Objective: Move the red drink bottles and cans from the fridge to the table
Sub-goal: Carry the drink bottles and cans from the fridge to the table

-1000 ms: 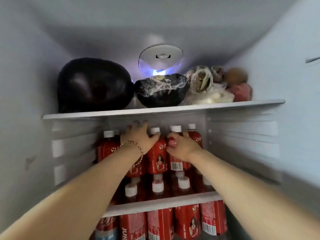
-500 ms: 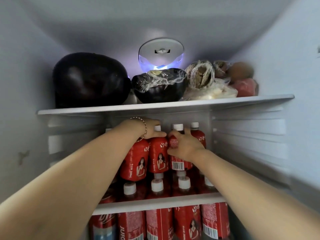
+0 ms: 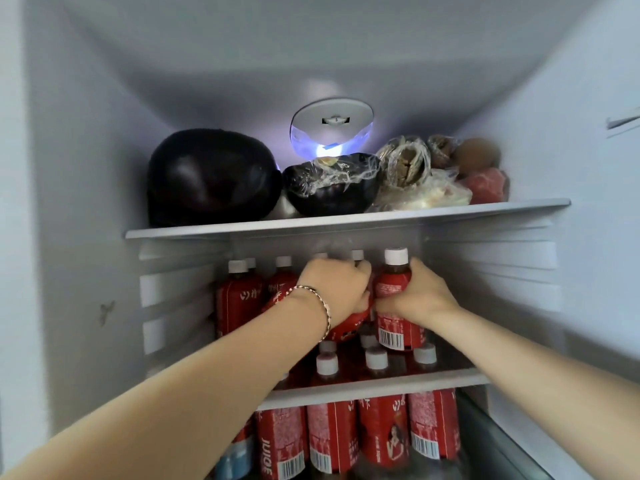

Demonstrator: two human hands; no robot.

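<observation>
White fridge walls frame the scene, lit by a pale blue lamp at the back. On the top shelf sit a dark round eggplant, a film-wrapped dark one beside it, and bagged food at the right.

Below, on the middle shelf, stand the red drink bottles. My right hand is closed around the shoulder of one upright red bottle, its white cap and barcode facing me; it is raised above the white caps of the front row. Half a second ago this hand was only pinching at a bottle lower in the pack, and the bottle has since come up and toward the right.

My left hand, a thin bracelet at the wrist, is wrapped over a second red bottle, which is tipped with its base toward me (most of it hides under my wrist). A moment back that hand was reaching deeper, fingers on the caps; now it sits nearer the front, knuckles touching my right hand.

More red bottles stand at the left, and another row fills the shelf beneath. Both held bottles are inside the fridge.
</observation>
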